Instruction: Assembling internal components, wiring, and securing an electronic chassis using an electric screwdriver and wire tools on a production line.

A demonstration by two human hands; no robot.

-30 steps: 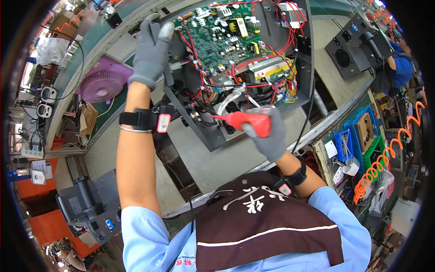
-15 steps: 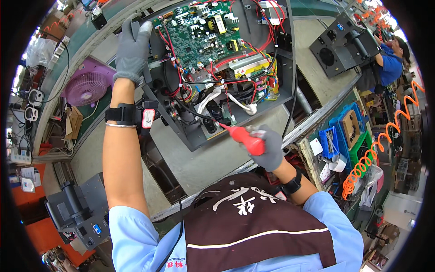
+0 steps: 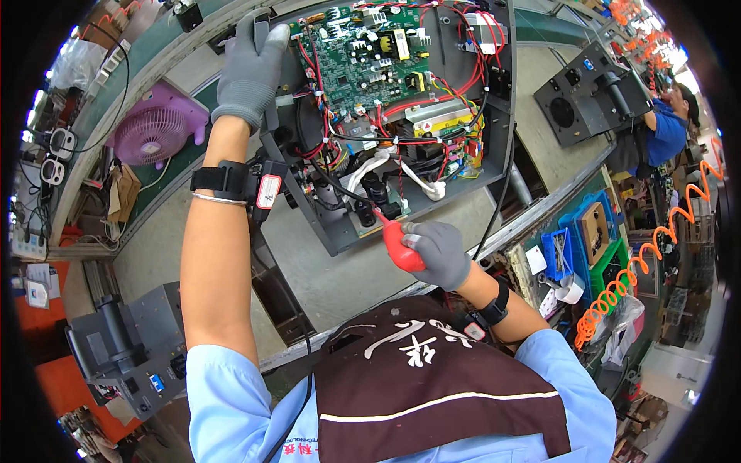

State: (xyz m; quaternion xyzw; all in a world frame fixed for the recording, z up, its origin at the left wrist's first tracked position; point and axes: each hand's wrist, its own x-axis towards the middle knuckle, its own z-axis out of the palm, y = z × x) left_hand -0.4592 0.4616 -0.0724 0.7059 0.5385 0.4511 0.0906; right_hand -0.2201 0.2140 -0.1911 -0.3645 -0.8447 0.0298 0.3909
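In front of me a dark grey metal case lies open, tilted in view. Inside sit a green circuit board, red and black wires, white sleeved cables and black cylindrical parts. My gloved left hand grips the case's left wall, thumb apart from the fingers across its edge. In my gloved right hand is a red, bulb-bodied tool with a thin tip. Whether it is a squeeze bottle or a screwdriver I cannot tell. Its tip meets the near end of the case, beside a black cylinder.
A purple fan stands to the left. Similar dark cases lie at lower left and far right, where a person in blue works. Blue and green bins and an orange coiled hose are on the right.
The case and my left hand appear shifted a little to the right in view. My right hand has turned, and the red tool now stands steeper, its tip still by the black cylinder.
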